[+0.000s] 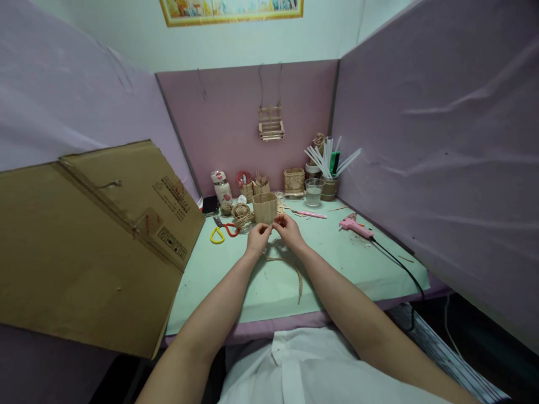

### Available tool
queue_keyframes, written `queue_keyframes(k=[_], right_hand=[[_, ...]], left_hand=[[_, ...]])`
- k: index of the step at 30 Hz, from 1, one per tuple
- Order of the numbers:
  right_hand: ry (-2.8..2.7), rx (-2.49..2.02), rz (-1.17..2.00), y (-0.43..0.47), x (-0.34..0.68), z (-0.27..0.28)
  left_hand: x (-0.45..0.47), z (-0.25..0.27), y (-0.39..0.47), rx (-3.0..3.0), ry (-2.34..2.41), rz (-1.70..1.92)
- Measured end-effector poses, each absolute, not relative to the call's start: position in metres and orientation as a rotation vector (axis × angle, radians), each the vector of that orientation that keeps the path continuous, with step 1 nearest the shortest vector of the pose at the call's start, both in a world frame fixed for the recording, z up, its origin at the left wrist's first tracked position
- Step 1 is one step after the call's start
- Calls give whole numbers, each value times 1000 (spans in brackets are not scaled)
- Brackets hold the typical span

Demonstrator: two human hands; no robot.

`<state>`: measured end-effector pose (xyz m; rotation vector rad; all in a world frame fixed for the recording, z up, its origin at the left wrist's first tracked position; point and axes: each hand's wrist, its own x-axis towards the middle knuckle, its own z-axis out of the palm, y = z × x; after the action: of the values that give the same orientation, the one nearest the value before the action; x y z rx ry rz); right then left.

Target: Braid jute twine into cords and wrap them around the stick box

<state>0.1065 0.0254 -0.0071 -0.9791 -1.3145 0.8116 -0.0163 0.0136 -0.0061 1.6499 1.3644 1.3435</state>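
Note:
My left hand (258,238) and my right hand (288,229) meet over the middle of the table, fingertips pinched close together. Between them they grip a braided twine cord (290,262); its tail curves across the cloth toward me. The exact part in the fingertips is mostly hidden. Just behind the hands stands a round cup of flat wooden sticks (264,207). Left of it lie a ball of twine (241,213) and scissors with red and yellow handles (219,233).
A pink glue gun (356,226) lies at the right, its black cable running off the edge. A cup of water (314,193), glue sticks (324,160) and a pink pen-like tool (310,214) sit toward the back. A large cardboard sheet (101,252) leans at the left.

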Motion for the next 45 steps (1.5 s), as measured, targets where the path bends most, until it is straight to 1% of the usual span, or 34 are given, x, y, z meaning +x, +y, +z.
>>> queue_keyframes(k=[12, 17, 24, 29, 39, 45], right_hand=[[-1418, -1019, 712, 22, 104, -11], [-1396, -1022, 708, 25, 104, -12], [-1312, -993, 858, 27, 107, -10], [-1417, -1023, 716, 23, 106, -8], [-1463, -1104, 660, 18, 107, -4], [-1521, -1081, 497, 18, 105, -7]], left_hand=[[-16, -4, 13, 1503, 1336, 1454], [-15, 0, 11, 1382, 1264, 1429], [-15, 4, 11, 1114, 1083, 1290], [-15, 1, 12, 1087, 1088, 1333], [-17, -4, 16, 1155, 1167, 1366], [-17, 0, 15, 956, 1129, 1339]])
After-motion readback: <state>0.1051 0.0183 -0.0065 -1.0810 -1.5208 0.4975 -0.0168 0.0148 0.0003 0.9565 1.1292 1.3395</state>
